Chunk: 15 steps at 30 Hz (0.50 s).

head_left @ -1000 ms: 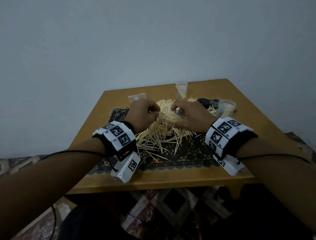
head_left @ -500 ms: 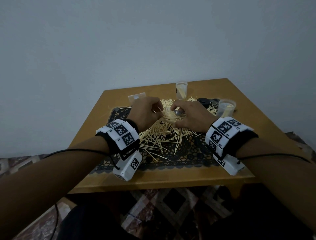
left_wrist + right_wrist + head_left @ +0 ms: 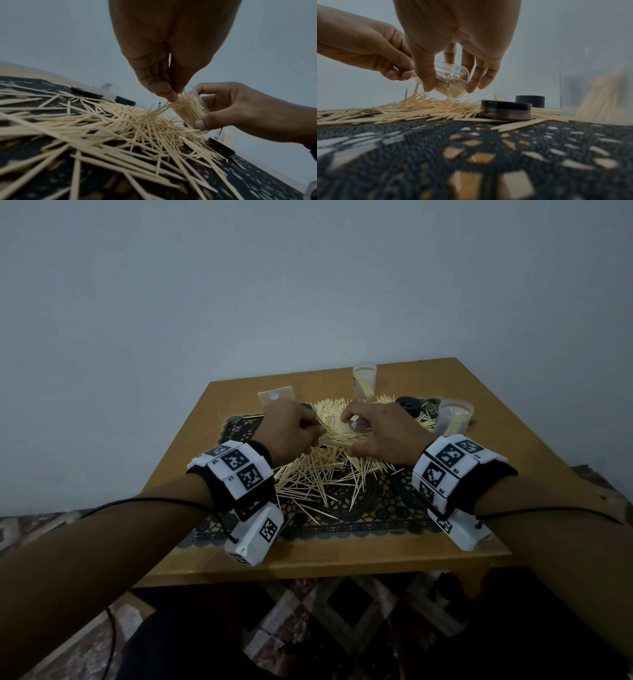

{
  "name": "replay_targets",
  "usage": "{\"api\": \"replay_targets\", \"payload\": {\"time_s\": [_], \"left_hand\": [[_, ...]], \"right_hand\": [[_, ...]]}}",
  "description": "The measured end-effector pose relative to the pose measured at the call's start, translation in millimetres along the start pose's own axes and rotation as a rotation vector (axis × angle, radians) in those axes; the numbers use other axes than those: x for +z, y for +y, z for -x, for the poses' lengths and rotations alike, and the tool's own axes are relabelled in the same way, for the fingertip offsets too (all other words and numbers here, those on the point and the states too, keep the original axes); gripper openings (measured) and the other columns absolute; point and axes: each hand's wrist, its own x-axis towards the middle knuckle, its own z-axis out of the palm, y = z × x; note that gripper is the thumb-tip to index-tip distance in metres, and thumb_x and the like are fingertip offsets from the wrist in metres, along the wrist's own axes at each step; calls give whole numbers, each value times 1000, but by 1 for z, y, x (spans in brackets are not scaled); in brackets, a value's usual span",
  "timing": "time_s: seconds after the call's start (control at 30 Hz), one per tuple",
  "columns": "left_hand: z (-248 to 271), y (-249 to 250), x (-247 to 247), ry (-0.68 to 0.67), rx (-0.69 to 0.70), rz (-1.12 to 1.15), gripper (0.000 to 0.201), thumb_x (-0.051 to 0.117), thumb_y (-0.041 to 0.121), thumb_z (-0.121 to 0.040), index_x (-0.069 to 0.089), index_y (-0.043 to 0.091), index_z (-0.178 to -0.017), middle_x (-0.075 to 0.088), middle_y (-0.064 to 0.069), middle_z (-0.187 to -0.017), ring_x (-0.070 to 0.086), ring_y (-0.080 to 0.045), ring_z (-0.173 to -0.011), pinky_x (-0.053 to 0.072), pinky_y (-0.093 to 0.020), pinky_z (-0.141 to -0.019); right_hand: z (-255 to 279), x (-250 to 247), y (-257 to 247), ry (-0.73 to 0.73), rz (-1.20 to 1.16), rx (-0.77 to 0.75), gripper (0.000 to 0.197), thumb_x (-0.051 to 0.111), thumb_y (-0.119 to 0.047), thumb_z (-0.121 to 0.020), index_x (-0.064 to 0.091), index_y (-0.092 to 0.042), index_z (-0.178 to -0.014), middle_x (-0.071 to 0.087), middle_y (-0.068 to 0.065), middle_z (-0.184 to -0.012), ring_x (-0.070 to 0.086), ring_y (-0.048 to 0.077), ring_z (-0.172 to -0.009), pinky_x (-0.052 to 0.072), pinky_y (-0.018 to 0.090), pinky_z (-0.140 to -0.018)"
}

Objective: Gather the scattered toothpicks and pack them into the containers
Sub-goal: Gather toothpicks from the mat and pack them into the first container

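A heap of pale wooden toothpicks (image 3: 322, 470) lies scattered on a black lace mat (image 3: 359, 508). My right hand (image 3: 450, 86) grips a small clear container (image 3: 453, 81) just above the heap. The container is tilted, its mouth faces left, and it is partly filled with toothpicks. My left hand (image 3: 173, 94) pinches a small bunch of toothpicks (image 3: 181, 102) at the container's mouth (image 3: 192, 94). In the head view both hands meet over the far middle of the heap; the left hand (image 3: 291, 429) hides the bunch.
Two more clear containers holding toothpicks stand upright, one at the back (image 3: 364, 381) and one at the right (image 3: 454, 419). Black lids (image 3: 505, 111) lie on the mat near my right hand. A clear flat piece (image 3: 275, 397) sits back left on the wooden table (image 3: 342, 556).
My left hand has edged right and brought its pinched toothpicks to the container's mouth. The right hand has stayed in place with the container.
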Motion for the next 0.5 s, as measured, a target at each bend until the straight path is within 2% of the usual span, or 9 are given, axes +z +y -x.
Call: {"api": "replay_targets", "payload": {"time_s": [0.07, 0.13, 0.17, 0.27, 0.37, 0.43, 0.47, 0.5], "left_hand": [[0, 5, 2, 6, 14, -85, 15, 60, 12, -91, 72, 5, -95, 65, 1, -79, 56, -7, -60, 39, -11, -53], [1, 5, 4, 71, -17, -142, 19, 57, 7, -86, 65, 7, -103, 61, -3, -93, 51, -14, -73, 35, -18, -60], [2, 4, 4, 103, -53, -116, 22, 55, 5, -84, 59, 7, -106, 58, -5, -95, 49, -15, -75, 34, -19, -58], [5, 0, 3, 185, -71, 11, 18, 55, 3, -85, 54, 7, -102, 56, -1, -84, 47, -7, -65, 33, -10, -49], [6, 0, 4, 186, 12, -25, 6, 64, 12, -87, 64, 11, -93, 63, 0, -80, 53, -6, -67, 36, -5, -54], [3, -1, 5, 140, 39, -18, 5, 66, 11, -87, 69, 10, -90, 65, 2, -78, 54, 0, -65, 38, -1, -57], [2, -1, 6, 106, 47, 9, 5, 66, 10, -86, 71, 9, -90, 66, 2, -78, 56, 0, -65, 41, -1, -59], [1, 0, 6, 73, 53, 39, 6, 66, 8, -87, 71, 9, -89, 68, 1, -77, 60, -4, -65, 48, -8, -63]], "right_hand": [[0, 0, 1, 0, -4, 4, 51, 84, -22, -72, 60, -15, -116, 67, 9, -111, 63, 15, -100, 53, 33, -82], [0, 0, 2, 2, 2, 8, 53, 85, -23, -71, 60, -14, -117, 67, 9, -110, 63, 17, -100, 53, 33, -82], [0, 1, 2, 5, 9, 4, 53, 85, -23, -71, 60, -14, -117, 67, 9, -110, 63, 20, -99, 53, 34, -82], [-2, 3, 4, 24, 32, -10, 52, 86, -25, -70, 61, -15, -115, 66, 9, -108, 62, 21, -96, 53, 35, -79], [-4, 4, 5, 52, 49, -20, 51, 86, -26, -68, 62, -17, -112, 60, 8, -107, 59, 19, -92, 49, 32, -74], [-4, 4, 4, 59, 47, -30, 50, 86, -26, -68, 62, -18, -111, 58, 8, -106, 58, 15, -88, 47, 30, -72], [-4, 4, 4, 57, 42, -36, 50, 86, -26, -68, 63, -17, -111, 58, 7, -105, 58, 13, -87, 47, 30, -72], [-4, 4, 4, 55, 37, -39, 51, 86, -26, -68, 63, -17, -112, 58, 7, -104, 57, 12, -85, 47, 30, -71]]}}
